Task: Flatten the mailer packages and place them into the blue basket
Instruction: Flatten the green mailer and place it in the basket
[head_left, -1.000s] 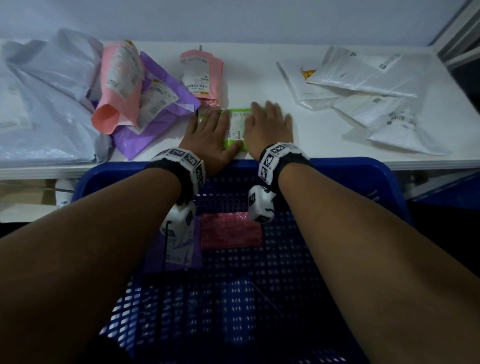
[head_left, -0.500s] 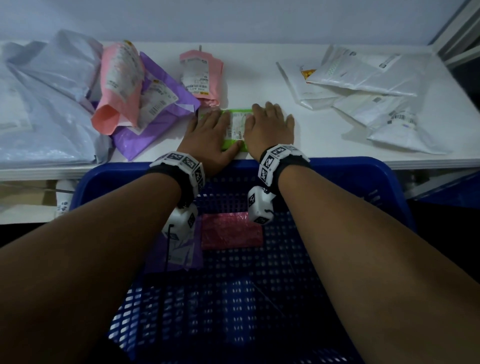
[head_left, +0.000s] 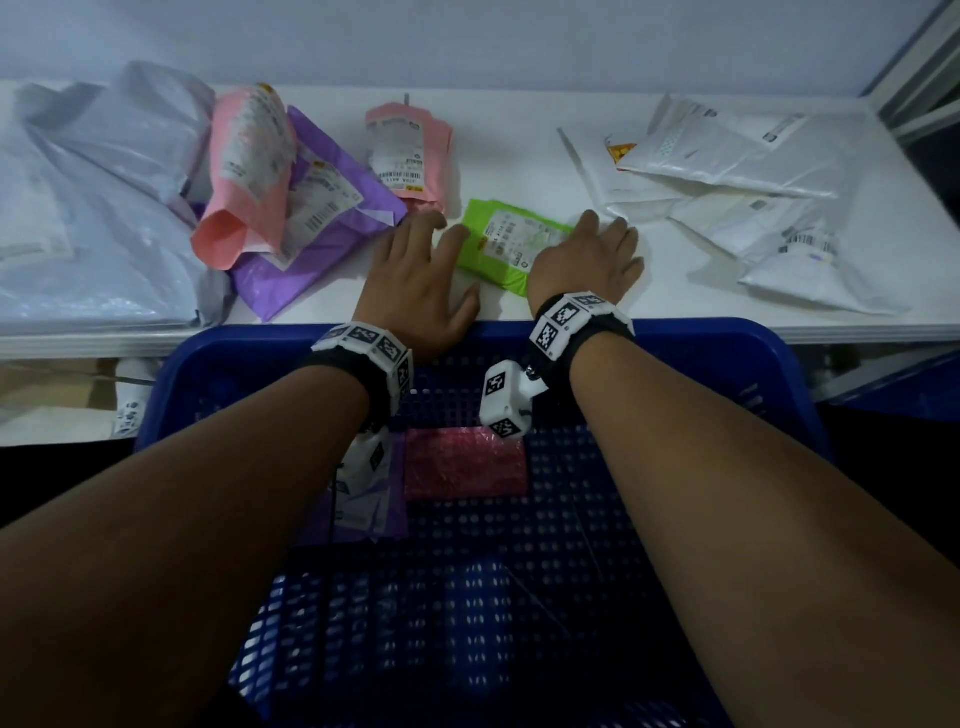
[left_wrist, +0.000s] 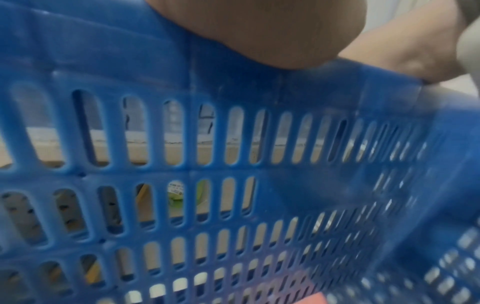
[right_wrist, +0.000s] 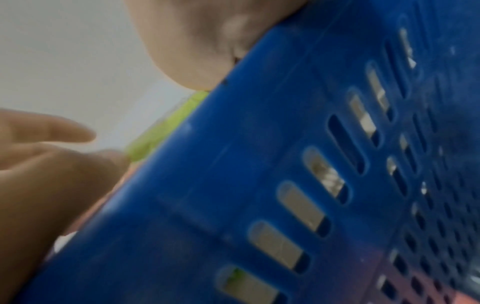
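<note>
Pressing green mailer (head_left: 511, 241), apparently flat palms

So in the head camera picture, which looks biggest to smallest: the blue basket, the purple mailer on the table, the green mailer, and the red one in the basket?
1. blue basket
2. purple mailer
3. green mailer and red mailer: these look about alike; the right hand covers part of the green one, so no ranking.

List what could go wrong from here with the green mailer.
1. The right hand covers only one end of the green mailer, while the left hand lies flat on the table beside it, so the mailer may spring back puffy.
2. The mailer lies near the table edge above the blue basket; a careless sweep could drop it in unflattened.
</note>
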